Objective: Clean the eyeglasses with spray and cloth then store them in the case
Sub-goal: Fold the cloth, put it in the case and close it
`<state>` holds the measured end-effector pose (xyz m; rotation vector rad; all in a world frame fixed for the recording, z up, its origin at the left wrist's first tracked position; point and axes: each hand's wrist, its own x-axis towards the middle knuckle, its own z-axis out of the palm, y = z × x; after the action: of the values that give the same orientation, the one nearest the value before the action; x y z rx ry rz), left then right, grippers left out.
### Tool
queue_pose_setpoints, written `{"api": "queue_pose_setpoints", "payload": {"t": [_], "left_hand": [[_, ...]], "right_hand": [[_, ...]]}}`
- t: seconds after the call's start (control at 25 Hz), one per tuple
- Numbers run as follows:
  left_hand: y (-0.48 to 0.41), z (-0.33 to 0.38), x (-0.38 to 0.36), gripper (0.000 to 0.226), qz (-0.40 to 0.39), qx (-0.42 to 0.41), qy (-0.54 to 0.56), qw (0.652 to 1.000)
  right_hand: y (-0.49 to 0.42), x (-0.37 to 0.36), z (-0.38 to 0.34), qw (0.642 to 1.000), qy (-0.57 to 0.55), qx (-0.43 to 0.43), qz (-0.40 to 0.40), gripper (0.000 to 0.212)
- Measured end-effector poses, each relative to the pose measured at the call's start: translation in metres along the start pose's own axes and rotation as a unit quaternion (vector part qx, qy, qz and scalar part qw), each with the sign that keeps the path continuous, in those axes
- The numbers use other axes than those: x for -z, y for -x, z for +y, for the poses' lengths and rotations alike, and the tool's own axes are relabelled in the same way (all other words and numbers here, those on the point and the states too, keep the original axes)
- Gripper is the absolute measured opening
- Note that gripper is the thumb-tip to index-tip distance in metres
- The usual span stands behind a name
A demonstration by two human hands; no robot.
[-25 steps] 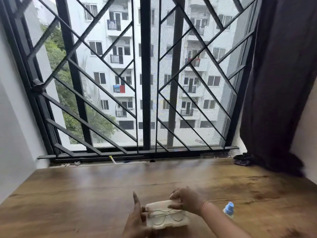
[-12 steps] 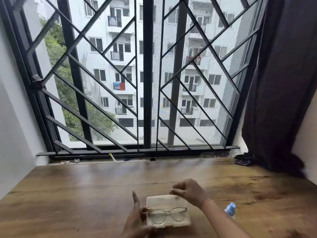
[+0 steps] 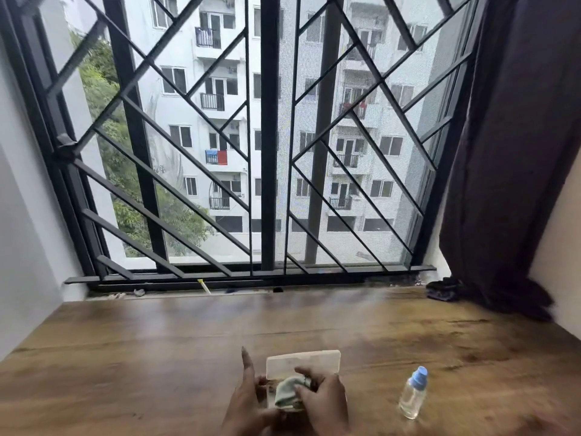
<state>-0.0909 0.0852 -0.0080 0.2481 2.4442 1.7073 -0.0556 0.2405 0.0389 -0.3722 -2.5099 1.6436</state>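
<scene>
A cream eyeglass case (image 3: 303, 360) lies open on the wooden table (image 3: 157, 357) near the bottom edge, its lid raised toward the window. My right hand (image 3: 323, 401) presses a folded pale green cloth (image 3: 287, 392) down into the case. My left hand (image 3: 248, 401) holds the case's left side, forefinger pointing up. The eyeglasses are hidden under the cloth and my hands. A clear spray bottle (image 3: 413, 393) with a blue cap stands upright to the right of the case, apart from my hands.
A barred window (image 3: 270, 136) rises behind the table's far edge. A dark curtain (image 3: 509, 152) hangs at the right and bunches on the table's far right corner beside a small dark object (image 3: 441, 290). White walls close in both sides.
My right hand came down from the lid's far edge with the green cloth onto the case, covering the glasses that lay in plain sight. The camera tilted slightly down.
</scene>
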Motion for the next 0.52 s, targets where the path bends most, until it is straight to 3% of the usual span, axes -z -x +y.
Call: {"api": "queue_pose_setpoints", "payload": {"t": [0.08,0.24,0.44,0.52], "left_hand": [[0.002,0.006,0.001,0.140,-0.010,0.000,-0.003,1.000],[0.005,0.016,0.003,0.151,-0.014,-0.006,-0.003,1.000],[0.009,0.021,0.004,0.157,0.003,-0.009,0.001,1.000],[0.011,0.024,0.004,0.156,0.004,-0.009,0.006,1.000]], "right_hand": [[-0.001,0.000,0.005,0.999,0.035,0.006,0.027,0.066],[-0.004,0.006,0.015,0.991,0.113,0.054,0.040,0.040],[-0.008,0.006,0.035,0.952,0.240,0.175,0.078,0.057],[-0.005,0.006,0.037,0.940,0.253,0.208,0.093,0.052]]}}
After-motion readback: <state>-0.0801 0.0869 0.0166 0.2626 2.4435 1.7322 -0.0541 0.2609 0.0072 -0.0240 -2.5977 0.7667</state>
